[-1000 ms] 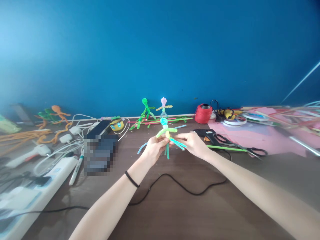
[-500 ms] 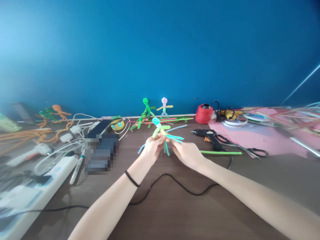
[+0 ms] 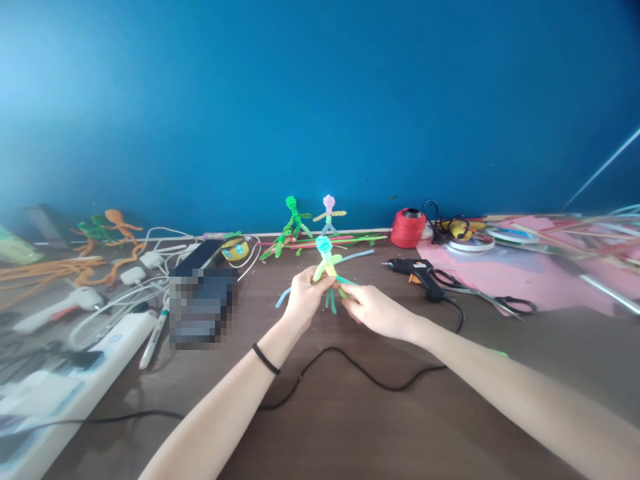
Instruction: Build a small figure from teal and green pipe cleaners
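Brown wooden table carried everything. Above its middle, the left hand pinched the pipe-cleaner figure at its waist, and the right hand gripped its trailing strands. A black glue gun lay right of the figure.
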Motion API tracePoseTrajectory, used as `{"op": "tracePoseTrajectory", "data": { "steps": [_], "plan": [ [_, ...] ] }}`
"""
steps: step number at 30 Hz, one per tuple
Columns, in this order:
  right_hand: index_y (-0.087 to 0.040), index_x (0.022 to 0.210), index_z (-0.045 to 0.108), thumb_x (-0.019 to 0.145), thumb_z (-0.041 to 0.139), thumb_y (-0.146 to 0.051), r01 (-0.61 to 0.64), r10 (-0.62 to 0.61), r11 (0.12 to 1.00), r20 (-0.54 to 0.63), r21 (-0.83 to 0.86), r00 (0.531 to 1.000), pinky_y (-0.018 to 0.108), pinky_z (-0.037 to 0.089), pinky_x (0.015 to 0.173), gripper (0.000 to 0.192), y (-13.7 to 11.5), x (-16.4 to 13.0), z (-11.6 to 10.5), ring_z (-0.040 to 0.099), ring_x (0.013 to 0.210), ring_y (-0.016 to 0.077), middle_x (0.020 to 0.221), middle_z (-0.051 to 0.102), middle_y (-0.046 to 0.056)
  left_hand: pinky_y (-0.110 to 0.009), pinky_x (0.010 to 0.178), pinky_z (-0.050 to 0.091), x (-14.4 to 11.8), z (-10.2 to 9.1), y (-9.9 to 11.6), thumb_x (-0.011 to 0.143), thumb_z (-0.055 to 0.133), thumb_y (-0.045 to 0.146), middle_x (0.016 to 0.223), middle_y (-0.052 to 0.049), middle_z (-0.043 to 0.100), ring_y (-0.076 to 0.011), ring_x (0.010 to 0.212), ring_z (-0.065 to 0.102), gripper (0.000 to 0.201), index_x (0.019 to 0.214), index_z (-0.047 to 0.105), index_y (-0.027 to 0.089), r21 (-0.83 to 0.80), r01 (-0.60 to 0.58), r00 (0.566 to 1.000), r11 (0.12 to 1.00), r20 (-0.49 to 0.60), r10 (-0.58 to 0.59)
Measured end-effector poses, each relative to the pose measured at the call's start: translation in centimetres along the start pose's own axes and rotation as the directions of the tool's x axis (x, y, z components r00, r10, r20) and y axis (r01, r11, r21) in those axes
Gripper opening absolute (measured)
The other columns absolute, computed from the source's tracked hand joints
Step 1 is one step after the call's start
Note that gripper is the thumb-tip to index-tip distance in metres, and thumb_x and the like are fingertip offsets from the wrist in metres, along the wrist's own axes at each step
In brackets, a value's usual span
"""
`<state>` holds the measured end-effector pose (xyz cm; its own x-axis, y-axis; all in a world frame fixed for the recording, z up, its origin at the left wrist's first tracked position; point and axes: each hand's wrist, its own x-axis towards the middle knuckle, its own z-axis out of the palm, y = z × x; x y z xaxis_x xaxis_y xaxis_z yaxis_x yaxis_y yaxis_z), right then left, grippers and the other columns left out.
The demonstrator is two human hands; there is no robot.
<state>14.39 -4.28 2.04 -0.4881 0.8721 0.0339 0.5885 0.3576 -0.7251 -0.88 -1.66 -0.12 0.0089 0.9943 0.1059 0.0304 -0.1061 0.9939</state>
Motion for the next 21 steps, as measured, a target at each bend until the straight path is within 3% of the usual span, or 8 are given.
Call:
{"op": "tracePoseTrajectory", "data": {
  "steps": [10, 14, 21],
  "plan": [
    [-0.018, 0.067, 0.042, 0.083, 0.036, -0.021, 0.049, -0.048, 0.998, 0.020, -0.039, 0.999, 0.023, 0.025, 0.052, 0.017, -0.1, -0.2, -0.4, 0.036, 0.053, 0.0098, 0.060, 0.045, -0.002, -0.023, 0.054, 0.034, 0.1, -0.1, 0.1, 0.061, 0.065, 0.023, 0.056, 0.003, 0.052, -0.0098, 0.053, 0.045, 0.011, 0.062, 0.057, 0.015, 0.107, -0.047, 0.999, 0.993, -0.007, 0.048],
    [-0.017, 0.066, 0.045, 0.084, 0.038, -0.026, 0.049, -0.047, 0.997, 0.035, -0.057, 0.998, 0.023, 0.024, 0.052, 0.021, 0.2, 0.0, -0.7, 0.036, 0.053, 0.0097, 0.058, 0.045, -0.002, -0.022, 0.054, 0.034, -0.2, -0.1, 0.5, 0.062, 0.061, 0.018, 0.058, 0.002, 0.054, -0.0102, 0.056, 0.046, 0.004, 0.062, 0.058, 0.015, 0.193, -0.093, 0.996, 0.977, 0.026, 0.090],
    [-0.015, 0.069, 0.055, 0.085, 0.041, -0.029, 0.091, -0.094, 0.989, -0.018, -0.120, 0.995, 0.023, 0.024, 0.053, 0.024, 0.6, 0.2, -1.1, 0.037, 0.054, 0.0097, 0.059, 0.049, -0.001, -0.021, 0.053, 0.035, -0.6, 0.1, 1.4, 0.062, 0.060, 0.020, 0.057, 0.002, 0.055, -0.0104, 0.056, 0.047, 0.006, 0.064, 0.060, 0.014, 0.234, -0.081, 0.995, 0.969, 0.073, 0.065]
  ]
}}
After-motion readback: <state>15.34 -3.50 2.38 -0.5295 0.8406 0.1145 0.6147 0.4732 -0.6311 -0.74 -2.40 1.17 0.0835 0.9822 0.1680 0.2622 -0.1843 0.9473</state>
